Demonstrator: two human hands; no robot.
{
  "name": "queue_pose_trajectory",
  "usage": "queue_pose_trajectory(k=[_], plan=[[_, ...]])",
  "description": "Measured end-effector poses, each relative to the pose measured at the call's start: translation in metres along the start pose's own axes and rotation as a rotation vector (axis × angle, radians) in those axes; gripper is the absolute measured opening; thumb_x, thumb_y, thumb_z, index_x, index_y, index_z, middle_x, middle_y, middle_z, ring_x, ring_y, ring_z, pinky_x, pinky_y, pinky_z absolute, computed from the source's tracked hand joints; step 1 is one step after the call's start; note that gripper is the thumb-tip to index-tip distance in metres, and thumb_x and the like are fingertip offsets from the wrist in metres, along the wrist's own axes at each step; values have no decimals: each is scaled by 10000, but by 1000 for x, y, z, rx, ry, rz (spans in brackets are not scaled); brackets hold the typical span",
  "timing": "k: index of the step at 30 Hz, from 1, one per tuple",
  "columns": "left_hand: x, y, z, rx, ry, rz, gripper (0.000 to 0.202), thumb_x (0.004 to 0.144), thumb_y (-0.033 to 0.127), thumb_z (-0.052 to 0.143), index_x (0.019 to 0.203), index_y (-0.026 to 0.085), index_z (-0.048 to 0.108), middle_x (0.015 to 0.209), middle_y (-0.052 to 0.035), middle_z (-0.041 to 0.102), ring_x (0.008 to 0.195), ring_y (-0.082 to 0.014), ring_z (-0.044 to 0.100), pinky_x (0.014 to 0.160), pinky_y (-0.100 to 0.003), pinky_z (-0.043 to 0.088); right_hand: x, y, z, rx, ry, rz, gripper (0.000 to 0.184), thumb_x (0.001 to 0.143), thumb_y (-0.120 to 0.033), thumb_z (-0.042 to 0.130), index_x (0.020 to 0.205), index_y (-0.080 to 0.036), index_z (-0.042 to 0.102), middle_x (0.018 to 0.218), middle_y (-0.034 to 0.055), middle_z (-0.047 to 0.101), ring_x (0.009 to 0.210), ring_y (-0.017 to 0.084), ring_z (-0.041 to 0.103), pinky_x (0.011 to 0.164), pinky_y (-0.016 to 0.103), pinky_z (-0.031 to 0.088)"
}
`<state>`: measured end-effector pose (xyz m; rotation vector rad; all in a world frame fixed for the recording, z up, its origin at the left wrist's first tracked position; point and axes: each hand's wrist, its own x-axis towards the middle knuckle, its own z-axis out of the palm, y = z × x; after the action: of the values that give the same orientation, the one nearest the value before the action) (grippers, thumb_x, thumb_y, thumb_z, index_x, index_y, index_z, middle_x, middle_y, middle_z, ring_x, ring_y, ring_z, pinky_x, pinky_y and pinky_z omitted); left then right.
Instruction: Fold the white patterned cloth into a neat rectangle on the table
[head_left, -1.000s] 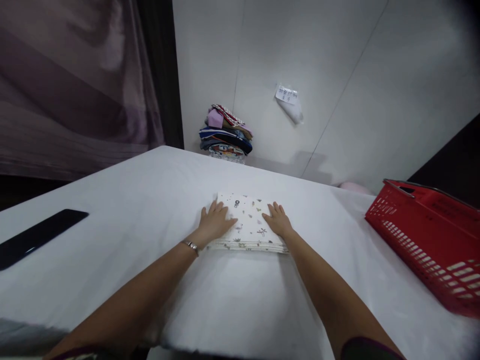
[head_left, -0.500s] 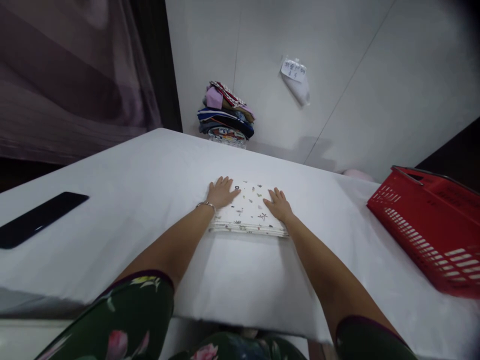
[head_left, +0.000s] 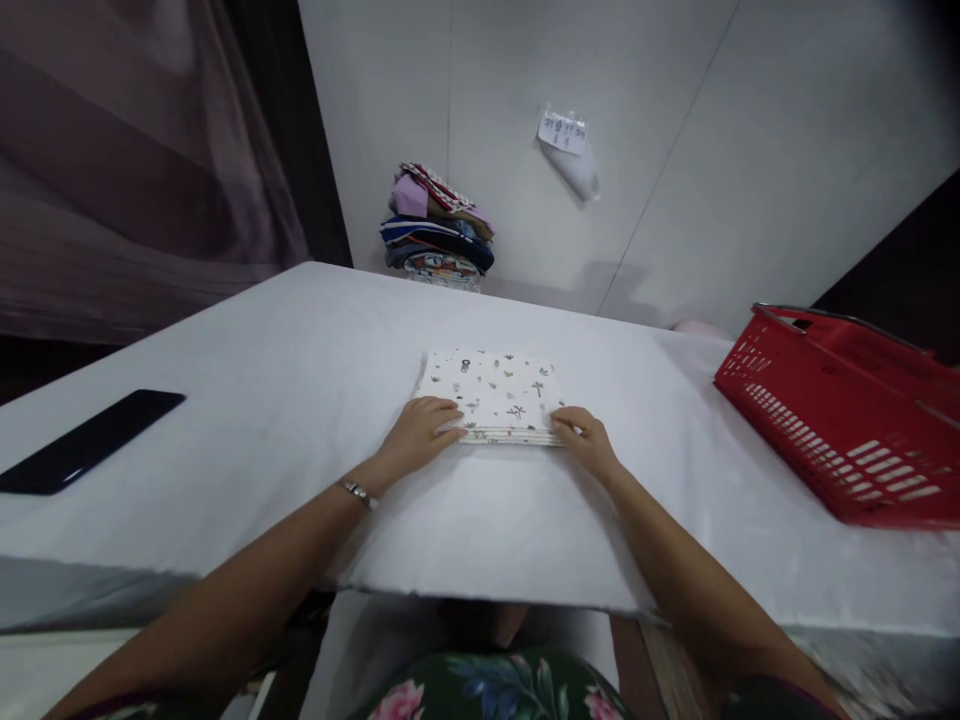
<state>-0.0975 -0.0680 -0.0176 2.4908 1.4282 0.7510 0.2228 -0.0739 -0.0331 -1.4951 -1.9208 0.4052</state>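
Observation:
A folded white cloth (head_left: 495, 388) with small printed figures lies in the middle of the white table (head_left: 262, 380). My left hand (head_left: 417, 434) grips its near left corner, fingers curled over the edge. At the near right corner my right hand (head_left: 589, 439) pinches the cloth's edge. A thin bracelet sits on my left wrist.
A red plastic basket (head_left: 840, 410) stands at the table's right side. A black flat phone-like slab (head_left: 86, 440) lies at the left. A pile of folded colourful clothes (head_left: 436, 225) rests against the white wall at the back, below a paper note (head_left: 562, 132).
Both hands slid back from the top of the cloth to its near edge and closed on its two near corners.

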Motion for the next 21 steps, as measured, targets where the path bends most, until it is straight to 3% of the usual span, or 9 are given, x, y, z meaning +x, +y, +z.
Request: queue_pose_trajectory(k=[7, 15, 21], plan=[[1, 10, 15, 46, 114, -17, 236, 868, 378, 473, 941, 282, 676, 1078, -25, 631, 1041, -187, 526, 926, -371, 367, -9, -6, 9, -176, -28, -42, 366, 890, -403, 371, 1048, -255, 665, 1143, 48, 621, 1118, 208, 501, 977, 375, 368], [-3, 13, 12, 16, 113, 29, 292, 898, 334, 389, 898, 264, 673, 971, -29, 649, 954, -177, 545, 903, -388, 378, -12, -5, 10, -168, 54, -66, 381, 909, -412, 332, 1016, -259, 664, 1118, 44, 633, 1116, 217, 504, 997, 412, 329], [-5, 11, 12, 23, 57, 117, 214, 874, 309, 455, 955, 238, 639, 992, -40, 634, 974, -183, 527, 888, -358, 391, -14, -7, 5, -175, -30, -142, 354, 896, -405, 379, 1001, -243, 675, 1117, 55, 630, 1090, 223, 516, 979, 412, 350]])
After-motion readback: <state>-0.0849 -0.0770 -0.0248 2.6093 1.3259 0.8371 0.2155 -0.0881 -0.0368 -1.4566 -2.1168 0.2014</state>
